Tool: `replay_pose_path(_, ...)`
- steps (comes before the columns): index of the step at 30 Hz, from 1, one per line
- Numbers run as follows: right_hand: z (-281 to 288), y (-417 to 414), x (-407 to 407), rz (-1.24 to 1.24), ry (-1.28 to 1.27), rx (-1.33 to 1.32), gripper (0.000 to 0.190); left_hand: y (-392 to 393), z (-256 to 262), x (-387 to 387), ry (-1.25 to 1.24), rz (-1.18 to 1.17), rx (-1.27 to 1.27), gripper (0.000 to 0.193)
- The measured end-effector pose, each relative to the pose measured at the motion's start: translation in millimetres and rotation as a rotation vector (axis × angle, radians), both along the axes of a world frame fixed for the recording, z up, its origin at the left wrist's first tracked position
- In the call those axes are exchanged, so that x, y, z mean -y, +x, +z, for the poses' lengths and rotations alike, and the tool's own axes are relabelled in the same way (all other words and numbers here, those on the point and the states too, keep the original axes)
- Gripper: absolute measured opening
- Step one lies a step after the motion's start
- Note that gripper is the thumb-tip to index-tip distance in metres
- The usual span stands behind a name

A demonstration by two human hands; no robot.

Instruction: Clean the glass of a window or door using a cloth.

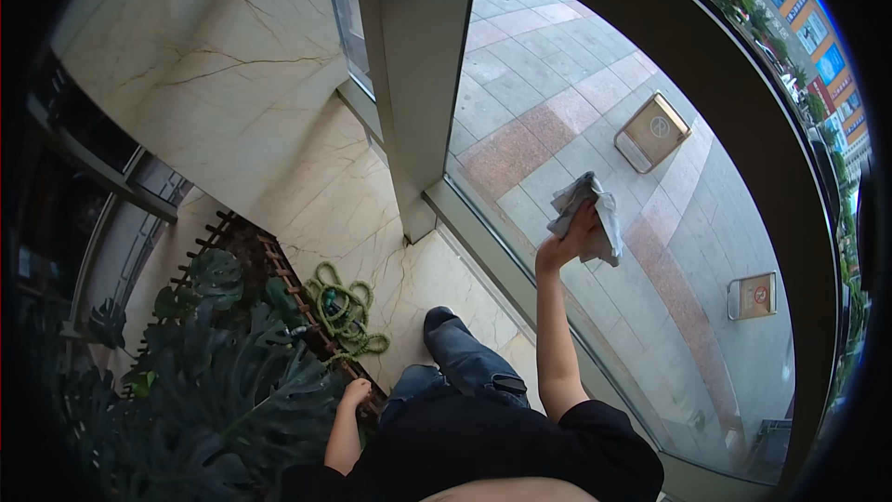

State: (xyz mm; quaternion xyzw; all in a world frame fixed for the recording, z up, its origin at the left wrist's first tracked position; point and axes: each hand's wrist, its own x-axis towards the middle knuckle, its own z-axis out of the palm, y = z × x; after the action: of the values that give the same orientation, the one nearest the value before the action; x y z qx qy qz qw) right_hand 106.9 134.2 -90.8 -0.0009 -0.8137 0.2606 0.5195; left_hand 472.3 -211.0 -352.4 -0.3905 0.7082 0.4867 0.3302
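My right hand (pixel 573 236) is shut on a crumpled pale grey cloth (pixel 605 240). The arm is stretched out, and the cloth is up at a large glass pane (pixel 516 188); whether it presses on the glass I cannot tell. Low beside my hip, my left hand (pixel 356 392) has its fingers curled in, with nothing visible in them. Nearest to it are the dark leaves of a monstera plant (pixel 272 390) and the brown slatted edge of the planter fence (pixel 306 307).
A coiled green hose (pixel 341 307) lies on the marble floor (pixel 387 279) by the planter. A wide metal post (pixel 411 84) and the lower frame rail (pixel 488 251) border the glass. Outside, two no-parking signs (pixel 654 131) stand on the paving.
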Motion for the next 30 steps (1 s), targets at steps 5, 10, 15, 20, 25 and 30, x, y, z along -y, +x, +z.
replay_pose_path(5, 3, -51, 35, 0.261, 0.103, 0.133, 0.055, 11, -17, 5, 0.059, 0.224, 0.105, 0.024)
replay_pose_path(10, 23, -86, 74, 0.249, 0.151, 0.213, 0.053, -12, -18, 13, 0.093, 0.269, 0.143, 0.024)
replay_pose_path(15, 57, -117, 105, 0.309, 0.201, 0.309, 0.054, -99, -3, 50, 0.060, 0.171, 0.214, 0.024)
replay_pose_path(20, 6, -151, 111, 0.447, 0.383, 0.403, 0.037, -217, -4, 96, 0.028, -0.039, 0.196, 0.024)
replay_pose_path(25, -39, -161, 98, 0.315, 0.920, 0.473, 0.035, -340, 26, 115, 0.020, -0.093, -0.138, 0.024)
replay_pose_path(30, -62, -151, 92, 0.478, 0.462, 1.003, 0.029, -396, 46, 110, 0.035, -0.220, -0.381, 0.025)
